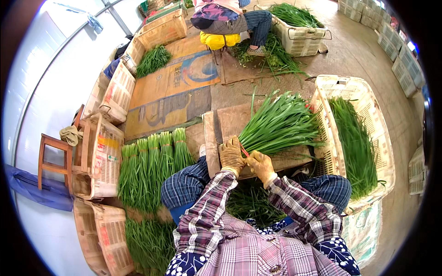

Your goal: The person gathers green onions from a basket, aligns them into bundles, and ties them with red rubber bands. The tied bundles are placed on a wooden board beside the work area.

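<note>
Both my hands wear yellowish, stained work gloves. A loose bunch of green garlic chives point(281, 124) lies on a cardboard-covered board point(225, 122) in front of me, leaves fanning to the far right. My left hand point(231, 155) is closed around the cut ends. Close beside it, my right hand point(260, 165) is closed in a pinch on a thin red band point(244, 151) at the base of the bunch. To my left, several tied bundles of chives point(154, 161) lie side by side, pale ends away from me. More chives point(253, 202) lie below the board between my knees.
A cream plastic crate point(327, 138) holding chives stands at my right. More crates point(108, 161) line the left side, near a wooden stool point(55, 158). Ahead, another person point(230, 20) sits on a yellow seat beside a crate point(301, 41) of chives. Flattened cardboard point(156, 110) covers the floor.
</note>
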Motion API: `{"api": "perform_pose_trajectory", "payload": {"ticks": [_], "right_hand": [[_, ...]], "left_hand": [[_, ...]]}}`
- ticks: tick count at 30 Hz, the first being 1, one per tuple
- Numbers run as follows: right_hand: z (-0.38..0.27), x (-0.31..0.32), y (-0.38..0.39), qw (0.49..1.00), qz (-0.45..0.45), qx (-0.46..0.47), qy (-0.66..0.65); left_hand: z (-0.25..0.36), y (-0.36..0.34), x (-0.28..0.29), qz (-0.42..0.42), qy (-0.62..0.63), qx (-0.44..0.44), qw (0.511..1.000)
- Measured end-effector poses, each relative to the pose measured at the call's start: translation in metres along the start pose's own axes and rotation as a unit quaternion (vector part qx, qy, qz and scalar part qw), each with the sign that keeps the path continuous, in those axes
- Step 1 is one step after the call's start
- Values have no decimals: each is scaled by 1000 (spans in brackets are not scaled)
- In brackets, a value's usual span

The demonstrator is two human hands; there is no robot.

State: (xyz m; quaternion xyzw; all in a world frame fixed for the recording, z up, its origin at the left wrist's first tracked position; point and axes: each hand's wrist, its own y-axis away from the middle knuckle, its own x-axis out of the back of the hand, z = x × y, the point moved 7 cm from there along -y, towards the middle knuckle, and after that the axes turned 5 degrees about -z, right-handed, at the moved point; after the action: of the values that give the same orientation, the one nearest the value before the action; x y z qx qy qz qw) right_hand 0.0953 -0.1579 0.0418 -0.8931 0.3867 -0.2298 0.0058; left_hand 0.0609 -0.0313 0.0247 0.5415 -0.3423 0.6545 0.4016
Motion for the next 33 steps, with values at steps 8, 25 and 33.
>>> {"api": "perform_pose_trajectory", "payload": {"ticks": [8, 25, 33], "right_hand": [[50, -9, 32, 888, 17, -259, -379], [83, 5, 32, 764, 131, -297, -558], [-11, 64, -28, 903, 127, -113, -395]], "left_hand": [[13, 7, 27, -61, -14, 4, 998], [34, -82, 4, -360, 206, 6, 910], [38, -66, 95, -169, 436, -80, 880]]}}
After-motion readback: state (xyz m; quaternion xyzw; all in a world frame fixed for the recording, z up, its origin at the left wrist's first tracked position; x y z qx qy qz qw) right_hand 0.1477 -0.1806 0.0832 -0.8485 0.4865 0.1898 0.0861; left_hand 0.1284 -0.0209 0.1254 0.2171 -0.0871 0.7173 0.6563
